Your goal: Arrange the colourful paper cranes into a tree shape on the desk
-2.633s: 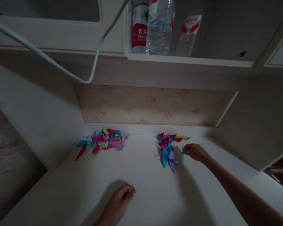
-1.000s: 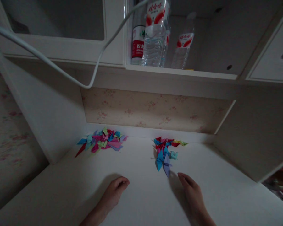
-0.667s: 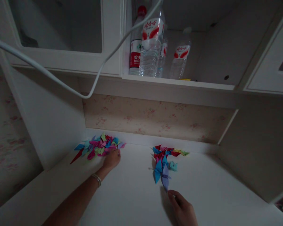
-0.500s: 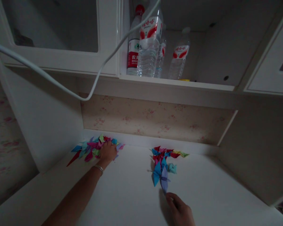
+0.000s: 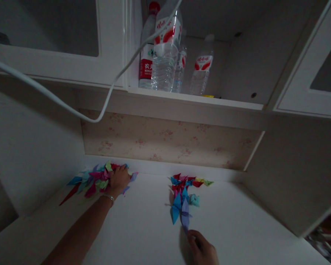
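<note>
My left hand (image 5: 120, 181) reaches to the back left and rests on a heap of colourful folded paper cranes (image 5: 95, 180). Its fingers are spread over the paper, their tips partly lost among the cranes. My right hand (image 5: 202, 248), near the front, is closed in a pinch on the lower tip of a purple paper crane (image 5: 185, 214). Touching that one is a blue paper crane (image 5: 176, 208). Red, pink, blue and yellow cranes (image 5: 189, 182) form a second cluster behind, and a teal folded paper piece (image 5: 194, 200) lies at its right.
A white worktop (image 5: 151, 228) spans the space beneath a cupboard shelf (image 5: 198, 99). Several plastic bottles (image 5: 167, 66) stand on that shelf. A white cable (image 5: 110, 92) hangs across the upper left. Side panels (image 5: 281, 176) bound the worktop.
The view has shifted slightly to the right, so everything sits further left. Both hands keep about the same places, the left on the heap, the right pinching the purple crane.
</note>
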Demonstrator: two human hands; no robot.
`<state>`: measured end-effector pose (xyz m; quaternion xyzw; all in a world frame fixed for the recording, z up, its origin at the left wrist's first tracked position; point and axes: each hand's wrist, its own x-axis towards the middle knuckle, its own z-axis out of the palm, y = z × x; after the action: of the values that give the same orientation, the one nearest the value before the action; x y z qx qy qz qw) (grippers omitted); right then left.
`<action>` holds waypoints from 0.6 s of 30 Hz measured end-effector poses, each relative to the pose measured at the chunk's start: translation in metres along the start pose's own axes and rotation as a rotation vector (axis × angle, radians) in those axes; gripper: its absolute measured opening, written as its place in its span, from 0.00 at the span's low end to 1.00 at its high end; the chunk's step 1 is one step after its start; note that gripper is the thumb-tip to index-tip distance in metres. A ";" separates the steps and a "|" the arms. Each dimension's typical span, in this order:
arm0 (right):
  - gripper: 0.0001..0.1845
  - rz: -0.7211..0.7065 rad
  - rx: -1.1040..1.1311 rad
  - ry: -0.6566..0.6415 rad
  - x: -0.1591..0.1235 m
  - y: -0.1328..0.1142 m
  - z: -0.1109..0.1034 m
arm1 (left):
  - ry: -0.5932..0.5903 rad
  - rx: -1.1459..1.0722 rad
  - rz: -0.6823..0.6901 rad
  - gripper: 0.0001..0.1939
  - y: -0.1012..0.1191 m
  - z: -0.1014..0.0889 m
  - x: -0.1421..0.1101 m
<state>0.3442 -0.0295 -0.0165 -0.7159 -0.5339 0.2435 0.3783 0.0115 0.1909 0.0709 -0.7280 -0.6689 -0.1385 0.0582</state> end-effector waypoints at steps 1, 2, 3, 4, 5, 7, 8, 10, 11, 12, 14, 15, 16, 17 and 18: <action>0.24 0.002 0.005 0.001 -0.001 -0.002 0.000 | 0.047 -0.017 -0.006 0.22 -0.001 -0.003 -0.001; 0.24 0.002 0.009 0.005 -0.002 -0.004 0.000 | 0.093 -0.036 -0.011 0.22 -0.002 -0.007 -0.001; 0.24 0.000 0.011 0.012 -0.004 -0.007 -0.001 | 0.134 -0.058 -0.012 0.22 -0.003 -0.012 -0.002; 0.24 -0.003 0.012 0.021 -0.006 -0.010 -0.002 | 0.165 -0.081 -0.006 0.21 -0.003 -0.016 -0.004; 0.24 -0.004 0.012 0.028 -0.008 -0.013 -0.002 | 0.189 -0.108 0.003 0.20 -0.003 -0.021 -0.006; 0.24 -0.009 0.017 0.033 -0.010 -0.016 -0.004 | 0.215 -0.166 0.031 0.17 0.000 -0.029 -0.012; 0.24 -0.013 0.022 0.035 -0.011 -0.017 -0.004 | 0.220 -0.198 0.047 0.16 0.002 -0.032 -0.018; 0.25 -0.024 0.032 0.041 -0.013 -0.016 -0.004 | 0.221 -0.261 0.077 0.12 0.008 -0.037 -0.033; 0.26 -0.037 0.038 0.044 -0.014 -0.015 -0.004 | 0.219 -0.293 0.091 0.11 0.011 -0.038 -0.043; 0.26 -0.053 0.040 0.046 -0.015 -0.014 -0.004 | 0.218 -0.332 0.103 0.09 0.015 -0.038 -0.055; 0.27 -0.087 0.031 0.034 -0.018 -0.014 -0.003 | 0.209 -0.421 0.125 0.07 0.024 -0.038 -0.083; 0.27 -0.101 0.021 0.024 -0.021 -0.014 -0.003 | 0.200 -0.482 0.135 0.06 0.029 -0.037 -0.098; 0.26 -0.112 0.010 0.013 -0.023 -0.015 -0.003 | 0.190 -0.522 0.145 0.06 0.035 -0.037 -0.113; 0.26 -0.120 0.000 0.002 -0.025 -0.016 -0.003 | 0.163 -0.576 0.166 0.06 0.041 -0.036 -0.128; 0.25 -0.126 -0.008 -0.004 -0.027 -0.017 -0.003 | 0.108 -0.721 0.167 0.05 0.047 -0.036 -0.141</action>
<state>0.3280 -0.0533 -0.0023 -0.6819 -0.5795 0.2185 0.3891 0.0445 0.0416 0.0707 -0.7455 -0.5112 -0.3983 -0.1557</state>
